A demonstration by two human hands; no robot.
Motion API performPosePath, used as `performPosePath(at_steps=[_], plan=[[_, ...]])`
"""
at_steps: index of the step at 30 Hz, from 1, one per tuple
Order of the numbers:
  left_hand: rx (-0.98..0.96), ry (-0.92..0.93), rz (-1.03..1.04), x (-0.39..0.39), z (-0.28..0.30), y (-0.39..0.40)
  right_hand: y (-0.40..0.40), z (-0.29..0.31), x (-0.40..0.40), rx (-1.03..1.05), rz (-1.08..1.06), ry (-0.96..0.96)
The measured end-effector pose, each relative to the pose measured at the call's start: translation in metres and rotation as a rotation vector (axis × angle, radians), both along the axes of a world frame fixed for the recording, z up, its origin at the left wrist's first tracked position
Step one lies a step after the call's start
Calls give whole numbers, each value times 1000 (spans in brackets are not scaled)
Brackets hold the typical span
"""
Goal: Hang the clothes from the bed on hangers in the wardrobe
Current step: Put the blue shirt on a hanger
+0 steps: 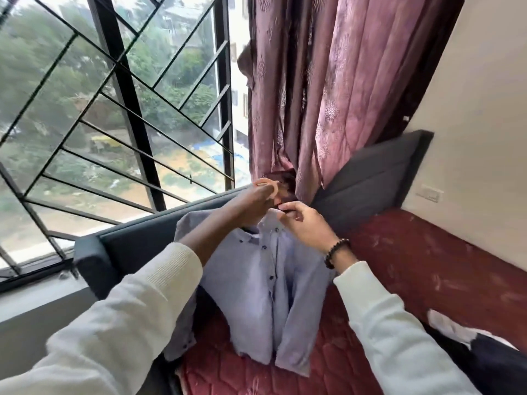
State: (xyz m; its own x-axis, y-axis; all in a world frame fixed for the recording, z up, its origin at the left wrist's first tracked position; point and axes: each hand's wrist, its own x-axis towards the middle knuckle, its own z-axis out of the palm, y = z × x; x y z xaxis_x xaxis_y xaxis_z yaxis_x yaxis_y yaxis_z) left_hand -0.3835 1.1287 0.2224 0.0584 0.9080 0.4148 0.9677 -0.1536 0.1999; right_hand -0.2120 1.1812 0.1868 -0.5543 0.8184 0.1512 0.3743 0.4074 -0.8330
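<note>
A barred window (114, 109) fills the left of the view, with trees and buildings blurred beyond the glass, and a mauve patterned curtain (319, 89) hangs beside it against a pale wall (470, 124). Below, a bed with a red quilted mattress (427, 266) sits inside a dark grey padded frame (128, 246) whose headboard (370, 175) leans against the wall. A person in cream sleeves holds a pale blue button-down shirt (271, 295) up over the mattress, its front buttoned, its lower part and sleeve ends trailing onto the red quilting. The left hand (251, 206) grips the shirt at the collar on a hanger whose light-coloured hook (266, 185) rises above the fingers. The right hand (305, 223), a dark beaded bracelet (336, 252) on its wrist, pinches the collar at the neck, close to the left hand. Dark and white clothing (470, 346) lies on the mattress at lower right. A switch plate (429, 193) is on the wall.
</note>
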Motion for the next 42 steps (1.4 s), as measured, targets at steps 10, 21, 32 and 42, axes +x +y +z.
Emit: performPosePath(at_steps=[10,21,32,42], plan=[[-32,-327,41,-13,41,-28,11,4,18,240,-62,-255],[-92,-439,135,-78,29,-66,41,62,59,196,104,94],[52,-259,110,-101,63,-86,41,72,81,433,-20,67],[-304,-731,-16,-74,55,-104,22,82,79,657,-79,36]])
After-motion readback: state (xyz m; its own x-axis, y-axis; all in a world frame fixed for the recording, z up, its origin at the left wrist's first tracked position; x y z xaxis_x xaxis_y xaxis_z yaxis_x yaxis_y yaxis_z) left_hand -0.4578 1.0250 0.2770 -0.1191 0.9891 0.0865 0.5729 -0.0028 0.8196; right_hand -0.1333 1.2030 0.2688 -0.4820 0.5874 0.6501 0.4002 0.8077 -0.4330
